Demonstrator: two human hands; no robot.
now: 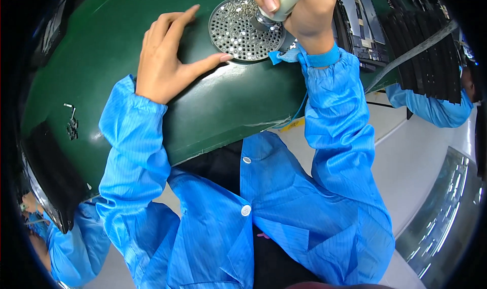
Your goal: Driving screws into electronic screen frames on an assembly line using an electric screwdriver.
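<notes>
My right hand [313,17] is wrapped round a pale green electric screwdriver [287,0] with a silver collar. The screwdriver's lower end is over the right side of a round, perforated metal tray [223,46]; its tip is hidden. Small silver screws [242,7] are heaped toward the tray's far side, and some lie just beyond the rim. On the tray's left, my left hand [165,58] is open with fingers spread and nothing in it. Its thumb tip is at the tray's near left rim. A blue wrist strap [323,58] circles my right wrist.
The tray stands on a green table [213,106] with a worn near edge. Dark flat parts [362,28] and black strips [418,56] are at the right. Small dark pieces [72,124] lie at the left. Other people's blue sleeves [433,106] show at both sides.
</notes>
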